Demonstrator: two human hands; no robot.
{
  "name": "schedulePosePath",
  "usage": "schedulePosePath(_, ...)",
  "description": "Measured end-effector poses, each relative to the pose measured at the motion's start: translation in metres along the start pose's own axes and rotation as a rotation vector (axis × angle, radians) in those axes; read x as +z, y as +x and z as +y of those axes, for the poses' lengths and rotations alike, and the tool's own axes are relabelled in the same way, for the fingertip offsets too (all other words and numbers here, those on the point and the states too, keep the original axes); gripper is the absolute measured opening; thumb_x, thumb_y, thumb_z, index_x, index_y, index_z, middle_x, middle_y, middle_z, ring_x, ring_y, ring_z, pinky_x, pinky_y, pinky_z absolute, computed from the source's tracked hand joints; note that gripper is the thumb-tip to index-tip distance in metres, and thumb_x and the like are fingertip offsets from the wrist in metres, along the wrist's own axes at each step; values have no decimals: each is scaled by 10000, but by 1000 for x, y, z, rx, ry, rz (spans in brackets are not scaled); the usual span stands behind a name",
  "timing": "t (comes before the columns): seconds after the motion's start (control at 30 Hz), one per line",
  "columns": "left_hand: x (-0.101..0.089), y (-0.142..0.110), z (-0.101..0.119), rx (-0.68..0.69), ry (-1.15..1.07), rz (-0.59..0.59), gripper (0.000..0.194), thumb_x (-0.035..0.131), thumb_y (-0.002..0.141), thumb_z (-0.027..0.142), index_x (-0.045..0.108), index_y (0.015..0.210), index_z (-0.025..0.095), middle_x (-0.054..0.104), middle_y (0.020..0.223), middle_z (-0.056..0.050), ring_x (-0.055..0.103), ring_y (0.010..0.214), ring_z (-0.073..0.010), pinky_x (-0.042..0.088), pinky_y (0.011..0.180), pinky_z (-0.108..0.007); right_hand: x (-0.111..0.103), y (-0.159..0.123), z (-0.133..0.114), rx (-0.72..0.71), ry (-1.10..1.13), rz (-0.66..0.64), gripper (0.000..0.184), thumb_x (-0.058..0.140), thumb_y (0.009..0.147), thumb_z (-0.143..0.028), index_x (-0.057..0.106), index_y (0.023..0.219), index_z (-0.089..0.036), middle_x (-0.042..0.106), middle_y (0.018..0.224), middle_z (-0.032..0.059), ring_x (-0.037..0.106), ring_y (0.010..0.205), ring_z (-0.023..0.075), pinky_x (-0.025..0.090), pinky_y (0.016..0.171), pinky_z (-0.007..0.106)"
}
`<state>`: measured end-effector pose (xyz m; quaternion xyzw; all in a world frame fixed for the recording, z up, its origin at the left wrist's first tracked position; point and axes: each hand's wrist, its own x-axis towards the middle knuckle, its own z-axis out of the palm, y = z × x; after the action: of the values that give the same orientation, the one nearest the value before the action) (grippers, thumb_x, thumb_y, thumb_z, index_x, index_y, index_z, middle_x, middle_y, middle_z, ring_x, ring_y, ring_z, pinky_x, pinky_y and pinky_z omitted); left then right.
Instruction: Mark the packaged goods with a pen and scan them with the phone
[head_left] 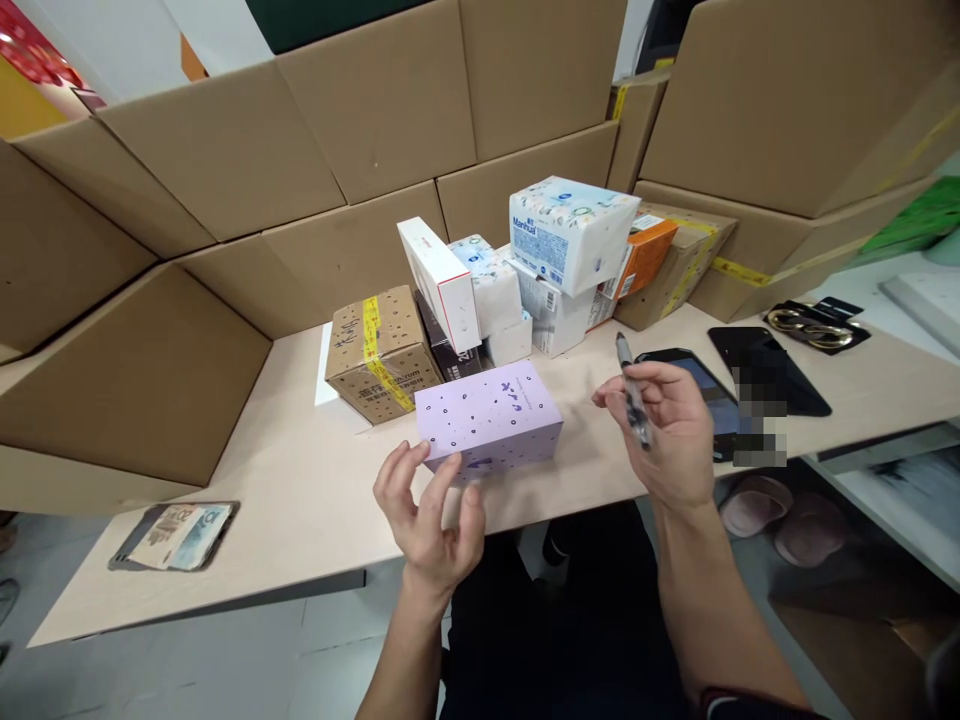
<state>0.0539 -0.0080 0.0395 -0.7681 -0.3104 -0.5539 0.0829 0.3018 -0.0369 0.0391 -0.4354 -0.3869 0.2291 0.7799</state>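
A lilac box with small dark marks (491,415) lies on the pale table (300,490) in front of me. My left hand (431,520) hovers just before its near left corner, fingers apart, holding nothing. My right hand (671,430) is to the right of the box and grips a dark pen (632,395) that points up and away. Under that hand lies a black phone (712,400).
Behind the lilac box stand a small taped cardboard box (379,350), a white box (441,285), tissue packs (570,235) and an orange-labelled carton (675,260). Large cardboard boxes (300,160) wall the back. Banknotes on a dark case (176,535) lie at the left; black sheets and gold rings (814,328) at the right.
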Motion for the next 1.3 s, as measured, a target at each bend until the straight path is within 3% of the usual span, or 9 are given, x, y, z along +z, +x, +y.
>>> schedulePosePath(0.1,13,8,9,110,31,-17,469,671,781,121,629,1243,185,622,1228,-133,512,1264,-341,468,1022,-512,20,0,-20,-127,56,91,135,691,886,-271,570,940,-248,620,636,-71,600,567,108,508,617,265)
schedulePosePath(0.17,24,9,12,117,87,-61,482,687,786,150,625,1262,186,663,1191,-126,511,1252,-338,408,1058,-506,34,0,-31,-157,59,93,110,596,947,-347,575,937,-239,601,601,-62,587,521,123,501,568,284)
schedulePosePath(0.27,38,6,11,100,216,-79,446,696,816,226,640,1258,221,699,1146,-91,540,1182,-299,269,1126,-487,50,5,-41,-130,-44,-45,255,497,986,-428,630,1013,-212,685,709,1,672,644,162,561,665,345)
schedulePosePath(0.33,43,3,10,94,240,-71,429,695,826,255,647,1252,233,700,1137,-84,544,1162,-284,229,1137,-467,59,10,-41,-87,-117,-182,239,537,971,-409,636,1057,-209,721,807,19,699,744,160,573,738,335)
schedulePosePath(0.43,43,2,9,84,234,-82,423,690,833,273,647,1252,235,696,1132,-83,535,1168,-283,213,1139,-457,71,18,-35,-48,-230,-319,159,626,920,-348,614,994,-208,690,758,-19,658,662,115,530,630,244)
schedulePosePath(0.5,42,2,9,85,240,-84,409,689,833,272,651,1238,231,696,1128,-84,532,1169,-281,209,1142,-455,77,21,-31,-55,-322,-332,153,587,936,-352,578,891,-206,627,647,-47,580,538,89,464,533,215)
schedulePosePath(0.57,42,2,9,90,244,-85,387,692,830,271,658,1213,221,696,1128,-87,529,1167,-279,211,1142,-454,80,21,-30,-93,-416,-317,192,534,960,-351,542,829,-211,584,592,-59,531,487,78,424,508,210)
schedulePosePath(0.77,43,0,9,85,238,-80,409,706,816,257,652,1220,222,693,1141,-86,530,1176,-280,206,1148,-454,82,20,-34,-279,-565,-397,218,481,972,-288,542,776,-214,638,702,-26,595,591,87,456,623,216)
schedulePosePath(1.3,43,0,9,64,219,-85,451,717,807,255,648,1252,247,696,1144,-78,540,1177,-281,199,1153,-448,83,25,-35,-340,-657,-461,249,481,980,-253,543,742,-209,610,710,-18,603,601,96,439,625,224)
